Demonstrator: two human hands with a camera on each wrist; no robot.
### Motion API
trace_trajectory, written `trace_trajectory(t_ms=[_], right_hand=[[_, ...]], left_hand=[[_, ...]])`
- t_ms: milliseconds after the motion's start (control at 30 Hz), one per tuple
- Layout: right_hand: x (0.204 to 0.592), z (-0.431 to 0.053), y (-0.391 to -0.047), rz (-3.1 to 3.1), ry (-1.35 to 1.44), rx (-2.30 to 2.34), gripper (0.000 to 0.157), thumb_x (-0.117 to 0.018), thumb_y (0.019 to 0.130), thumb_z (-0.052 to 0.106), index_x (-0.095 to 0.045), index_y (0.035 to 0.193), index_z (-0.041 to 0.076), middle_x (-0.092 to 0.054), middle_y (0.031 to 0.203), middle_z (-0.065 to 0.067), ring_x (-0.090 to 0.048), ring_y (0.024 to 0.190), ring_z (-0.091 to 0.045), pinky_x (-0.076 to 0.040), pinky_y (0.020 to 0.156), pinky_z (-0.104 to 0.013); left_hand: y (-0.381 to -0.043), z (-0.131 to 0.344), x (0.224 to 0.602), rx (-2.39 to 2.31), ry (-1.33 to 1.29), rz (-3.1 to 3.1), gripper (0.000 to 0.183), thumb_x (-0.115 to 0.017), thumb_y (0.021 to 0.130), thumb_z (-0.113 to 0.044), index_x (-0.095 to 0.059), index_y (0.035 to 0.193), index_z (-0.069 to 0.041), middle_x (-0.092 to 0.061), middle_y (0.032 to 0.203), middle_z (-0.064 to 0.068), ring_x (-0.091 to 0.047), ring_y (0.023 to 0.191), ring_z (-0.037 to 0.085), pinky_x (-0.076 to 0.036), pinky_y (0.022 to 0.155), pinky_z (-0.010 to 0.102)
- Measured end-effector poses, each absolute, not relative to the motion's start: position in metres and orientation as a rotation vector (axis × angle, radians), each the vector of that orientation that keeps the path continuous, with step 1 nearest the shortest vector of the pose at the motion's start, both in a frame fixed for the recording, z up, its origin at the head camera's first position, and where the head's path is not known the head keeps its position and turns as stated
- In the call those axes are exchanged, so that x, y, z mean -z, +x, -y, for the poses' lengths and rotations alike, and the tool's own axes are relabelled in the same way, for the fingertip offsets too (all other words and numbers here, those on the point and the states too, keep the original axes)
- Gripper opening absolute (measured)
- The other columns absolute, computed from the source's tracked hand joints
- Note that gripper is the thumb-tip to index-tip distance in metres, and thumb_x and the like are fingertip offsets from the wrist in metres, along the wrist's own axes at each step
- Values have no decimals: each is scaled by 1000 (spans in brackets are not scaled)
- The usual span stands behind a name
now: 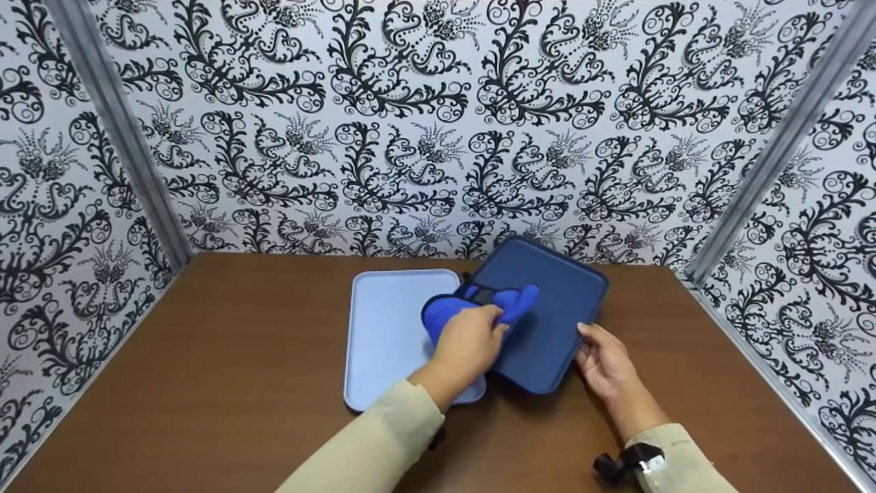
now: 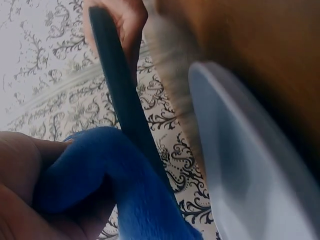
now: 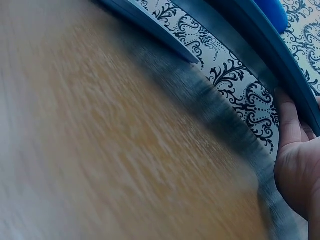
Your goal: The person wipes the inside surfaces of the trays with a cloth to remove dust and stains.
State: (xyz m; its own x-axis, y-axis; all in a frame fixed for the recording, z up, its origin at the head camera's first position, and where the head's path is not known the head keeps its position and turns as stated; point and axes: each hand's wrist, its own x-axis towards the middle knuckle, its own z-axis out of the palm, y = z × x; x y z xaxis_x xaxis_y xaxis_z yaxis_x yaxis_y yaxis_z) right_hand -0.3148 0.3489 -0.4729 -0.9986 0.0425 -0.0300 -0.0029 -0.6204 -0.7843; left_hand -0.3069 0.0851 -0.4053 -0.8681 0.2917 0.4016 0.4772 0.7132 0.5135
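My left hand (image 1: pixel 472 335) pinches a bright blue fabric piece with black edging and a dark strap (image 1: pixel 445 315). Its exact kind I cannot tell. In the left wrist view the blue fabric (image 2: pixel 140 185) bends over between thumb and fingers, beside the edge of the dark blue tray (image 2: pixel 120 85). My right hand (image 1: pixel 609 363) grips that dark blue tray (image 1: pixel 547 342) by its right rim, thumb on top and fingers beneath. The right wrist view shows the dark tray (image 3: pixel 265 45) raised off the table and tilted. A light blue tray (image 1: pixel 383 329) lies to the left, partly under the fabric.
The brown wooden table (image 1: pixel 239 370) carries the light tray. Patterned black-and-white panels (image 1: pixel 410 123) stand behind and on both sides, joined by grey metal posts (image 1: pixel 123 123). The dark tray's far corner comes close to the back panel.
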Motion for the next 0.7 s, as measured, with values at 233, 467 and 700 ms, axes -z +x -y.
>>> trace_trajectory(t_ms=[233, 467, 700], right_hand=[[473, -350, -314, 1315, -53, -2833, 30, -43, 105, -4, -71, 96, 2, -78, 91, -7, -78, 86, -16, -64, 80, -27], [475, -350, -316, 1320, -9, -2812, 30, -42, 106, -3, -71, 99, 3, -78, 92, -7, -78, 85, -15, -63, 80, -27], [477, -348, -316, 1281, 9, -2829, 31, -42, 106, -4, -71, 100, 3, -78, 92, -7, -78, 85, -14, -63, 80, -26]], left_hand=[[-300, -96, 407, 749, -726, 2708, 12, -68, 100, -22, -75, 107, -16, -80, 101, 3, -75, 95, 27, -60, 84, 45], [-299, -99, 415, 605, -760, 2756, 14, -75, 94, -21, -76, 108, -17, -80, 103, 3, -76, 96, 25, -61, 83, 44], [-295, -105, 417, 589, -643, 2800, 8, -74, 94, -22, -75, 91, -15, -79, 95, 6, -76, 89, 28, -62, 75, 46]])
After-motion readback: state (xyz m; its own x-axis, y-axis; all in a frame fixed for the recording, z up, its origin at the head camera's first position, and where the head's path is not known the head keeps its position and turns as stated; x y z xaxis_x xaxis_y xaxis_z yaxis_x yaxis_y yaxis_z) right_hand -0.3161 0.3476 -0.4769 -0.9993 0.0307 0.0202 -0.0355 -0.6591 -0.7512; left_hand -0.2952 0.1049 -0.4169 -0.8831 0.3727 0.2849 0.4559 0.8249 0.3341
